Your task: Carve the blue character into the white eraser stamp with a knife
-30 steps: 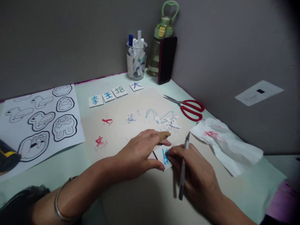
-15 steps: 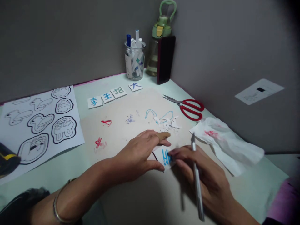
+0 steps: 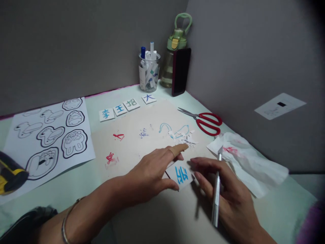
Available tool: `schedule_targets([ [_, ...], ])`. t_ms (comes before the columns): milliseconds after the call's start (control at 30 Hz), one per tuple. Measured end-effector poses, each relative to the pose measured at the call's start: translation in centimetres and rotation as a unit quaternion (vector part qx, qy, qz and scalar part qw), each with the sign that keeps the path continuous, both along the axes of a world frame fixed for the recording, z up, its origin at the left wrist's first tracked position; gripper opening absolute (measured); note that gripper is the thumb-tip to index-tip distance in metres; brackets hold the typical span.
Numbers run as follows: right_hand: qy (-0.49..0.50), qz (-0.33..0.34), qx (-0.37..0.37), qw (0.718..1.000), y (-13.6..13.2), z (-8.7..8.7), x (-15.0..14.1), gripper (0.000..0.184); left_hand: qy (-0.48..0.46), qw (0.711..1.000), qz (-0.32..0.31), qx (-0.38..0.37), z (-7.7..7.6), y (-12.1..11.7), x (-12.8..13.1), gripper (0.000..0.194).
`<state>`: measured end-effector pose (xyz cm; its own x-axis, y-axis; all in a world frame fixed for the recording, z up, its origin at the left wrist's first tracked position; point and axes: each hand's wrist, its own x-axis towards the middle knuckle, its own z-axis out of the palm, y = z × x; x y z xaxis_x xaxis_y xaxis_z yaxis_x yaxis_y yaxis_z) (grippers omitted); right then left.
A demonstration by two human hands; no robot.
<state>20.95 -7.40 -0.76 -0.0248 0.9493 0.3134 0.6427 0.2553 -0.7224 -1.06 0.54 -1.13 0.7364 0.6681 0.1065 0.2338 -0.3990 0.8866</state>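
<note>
A small white square tile (image 3: 180, 174) with a blue painted character lies on the beige mat (image 3: 142, 135). My left hand (image 3: 154, 169) rests on the mat and pinches the tile's left edge between thumb and fingers; one finger wears a tan bandage. My right hand (image 3: 223, 193) holds a slim silver craft knife (image 3: 216, 193) across its palm, blade tip pointing up and away, and its fingertips touch the tile's right edge. White paper scraps (image 3: 184, 137) lie just beyond the hands.
Several finished character tiles (image 3: 125, 106) line the mat's far edge. Red scissors (image 3: 207, 120) and a crumpled tissue (image 3: 247, 161) lie to the right. A sheet of outlined stickers (image 3: 48, 135) lies left, a yellow-black tool (image 3: 10, 173) at the left edge. A marker jar (image 3: 149, 73), bottle (image 3: 175, 51) and phone (image 3: 180, 71) stand in the corner.
The tile has turned and slid out from under my right fingers, so its blue character now shows fully. My right hand has drawn back to the right with the knife.
</note>
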Motion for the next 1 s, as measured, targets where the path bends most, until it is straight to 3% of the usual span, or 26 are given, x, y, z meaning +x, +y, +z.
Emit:
schedule_targets([
  [167,0.11,0.015,-0.094,0.989,0.3,0.9,-0.2,0.01,-0.073,0.985,0.021,-0.152,-0.1,-0.6,0.5,0.084],
  [300,0.188,-0.016,-0.11,0.976,0.6,1.6,-0.4,0.015,-0.138,0.945,0.047,-0.293,0.1,-0.5,0.9,0.086],
  [400,0.225,-0.016,-0.131,0.965,0.8,1.7,-0.3,0.018,-0.16,0.913,0.044,-0.374,0.4,-0.3,0.9,0.069],
  [700,0.303,0.017,-0.195,0.933,0.6,0.9,-0.1,0.02,-0.181,0.898,0.037,-0.4,0.4,-0.1,0.7,0.056],
  [1000,0.265,0.008,-0.132,0.955,0.7,1.7,-1.0,0.016,-0.135,0.918,0.083,-0.364,1.1,-1.3,1.5,0.077],
])
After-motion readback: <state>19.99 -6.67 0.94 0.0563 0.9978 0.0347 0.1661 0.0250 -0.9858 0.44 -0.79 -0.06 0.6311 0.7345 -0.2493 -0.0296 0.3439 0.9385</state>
